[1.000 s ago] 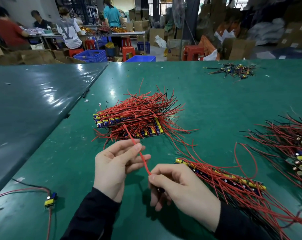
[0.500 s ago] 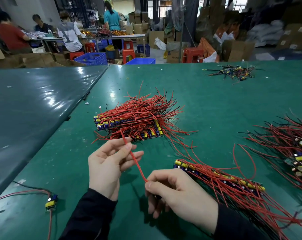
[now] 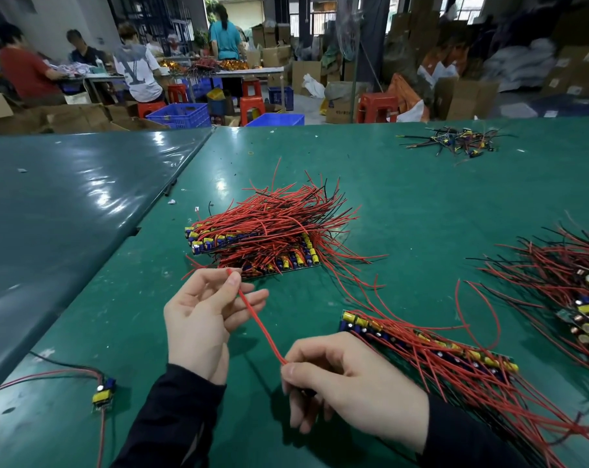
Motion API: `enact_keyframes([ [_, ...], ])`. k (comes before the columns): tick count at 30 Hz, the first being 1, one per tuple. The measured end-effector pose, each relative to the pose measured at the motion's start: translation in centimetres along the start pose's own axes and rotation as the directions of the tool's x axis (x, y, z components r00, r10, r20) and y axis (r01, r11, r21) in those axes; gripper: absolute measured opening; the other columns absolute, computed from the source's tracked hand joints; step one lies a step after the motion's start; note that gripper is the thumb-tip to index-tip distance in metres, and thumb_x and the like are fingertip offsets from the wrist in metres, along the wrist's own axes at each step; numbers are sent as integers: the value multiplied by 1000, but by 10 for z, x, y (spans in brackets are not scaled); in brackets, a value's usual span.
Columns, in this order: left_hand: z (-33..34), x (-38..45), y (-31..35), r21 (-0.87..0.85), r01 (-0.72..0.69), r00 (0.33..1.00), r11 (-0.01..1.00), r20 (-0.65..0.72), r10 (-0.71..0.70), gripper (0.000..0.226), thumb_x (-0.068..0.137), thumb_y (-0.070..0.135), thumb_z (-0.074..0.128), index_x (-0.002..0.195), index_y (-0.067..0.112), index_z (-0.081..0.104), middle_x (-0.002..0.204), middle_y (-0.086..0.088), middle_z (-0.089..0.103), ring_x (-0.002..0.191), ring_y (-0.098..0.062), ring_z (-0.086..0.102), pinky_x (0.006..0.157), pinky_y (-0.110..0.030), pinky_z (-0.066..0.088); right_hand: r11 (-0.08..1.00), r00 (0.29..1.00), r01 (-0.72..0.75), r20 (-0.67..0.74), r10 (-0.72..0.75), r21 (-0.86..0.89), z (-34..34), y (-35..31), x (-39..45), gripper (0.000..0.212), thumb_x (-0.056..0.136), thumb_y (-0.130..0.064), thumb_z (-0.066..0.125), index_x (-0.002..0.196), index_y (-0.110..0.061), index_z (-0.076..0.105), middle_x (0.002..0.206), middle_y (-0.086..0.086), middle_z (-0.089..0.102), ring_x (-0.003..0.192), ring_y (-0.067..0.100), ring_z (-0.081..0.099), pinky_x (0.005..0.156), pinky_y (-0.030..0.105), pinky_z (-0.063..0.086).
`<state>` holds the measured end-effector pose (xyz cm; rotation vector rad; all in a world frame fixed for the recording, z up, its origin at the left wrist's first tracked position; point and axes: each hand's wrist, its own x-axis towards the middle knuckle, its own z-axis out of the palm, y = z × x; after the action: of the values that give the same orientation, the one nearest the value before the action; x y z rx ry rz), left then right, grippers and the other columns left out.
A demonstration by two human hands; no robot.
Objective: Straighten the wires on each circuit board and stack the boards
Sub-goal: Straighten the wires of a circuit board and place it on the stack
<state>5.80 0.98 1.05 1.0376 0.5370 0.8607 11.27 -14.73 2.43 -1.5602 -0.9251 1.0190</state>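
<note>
Red wire [image 3: 260, 325] taut between left hand [image 3: 202, 327], right hand [image 3: 350, 383].

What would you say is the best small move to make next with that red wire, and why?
Probably let the left hand release the wire's tip: the red wire already runs nearly straight from it down to the right hand, which pinches its base, so another wire can follow.

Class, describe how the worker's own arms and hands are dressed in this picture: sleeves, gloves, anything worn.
Both arms wear long, dark, near-black sleeves that end at the wrists. The left hand and right hand are bare: no gloves, and no rings, watch or wrist strap in view.
</note>
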Motion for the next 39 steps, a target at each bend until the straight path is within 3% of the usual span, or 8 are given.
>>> enact_keyframes([
  [5,-5,6,-1,-57,-25,999,998,-25,24,10,88,0,56,83,6,62,65,-8,66,59,-22,70,56,-26,57,993,997,79,-13,-80,-88,-6,3,2,11,90,-13,62,95,-12,72,80,3,63,74,14,50,71,26,38],
  [11,0,8,-5,-110,165,980,980,134,-150,35,86,29,54,109,4,58,89,-13,73,83,-29,72,64,-30,59,952,974,117,-220,-54,284,-13,0,5,18,72,-18,71,89,-12,73,64,-6,61,48,3,48,47,13,35],
  [15,4,0,-3,207,404,811,891,370,-454,59,73,51,53,101,1,61,90,-19,72,80,-35,71,61,-34,59,817,891,234,-452,37,528,-26,-3,6,24,62,-19,69,84,-12,72,73,3,66,55,11,63,48,14,46],
  [20,5,-16,-8,406,306,549,861,663,-508,34,84,41,58,101,15,70,87,-18,70,80,-32,69,71,-36,57,752,858,296,-510,63,590,-31,-4,4,28,62,-14,71,90,-12,71,79,8,71,63,14,68,52,17,51],
  [26,1,-10,-1,255,366,595,895,676,-436,47,63,53,78,83,10,74,52,-5,59,51,-22,64,67,-40,54,751,821,344,-568,51,564,-32,-4,4,26,56,-18,73,81,-11,68,77,9,70,67,17,70,56,17,53],
  [31,-7,2,1,-238,741,553,628,747,-369,60,78,50,63,98,-6,70,78,-18,70,68,-28,70,63,-36,58,713,806,420,-592,-10,561,-28,-4,3,25,50,-16,79,71,-10,68,76,11,71,70,20,71,58,19,54],
  [33,-3,1,-4,-295,674,684,677,596,-421,40,60,26,72,85,-6,73,72,-17,69,60,-25,69,52,-31,58,703,796,446,-605,-28,554,-28,-4,3,24,48,-17,80,67,-12,68,77,11,71,71,21,71,59,20,54],
  [39,19,-22,-17,96,278,791,956,542,-285,34,63,2,75,96,7,75,103,-9,72,87,-22,70,68,-31,57,781,770,433,-635,-61,450,-18,2,7,25,50,-16,79,69,-7,66,73,13,71,65,18,68,61,21,54],
])
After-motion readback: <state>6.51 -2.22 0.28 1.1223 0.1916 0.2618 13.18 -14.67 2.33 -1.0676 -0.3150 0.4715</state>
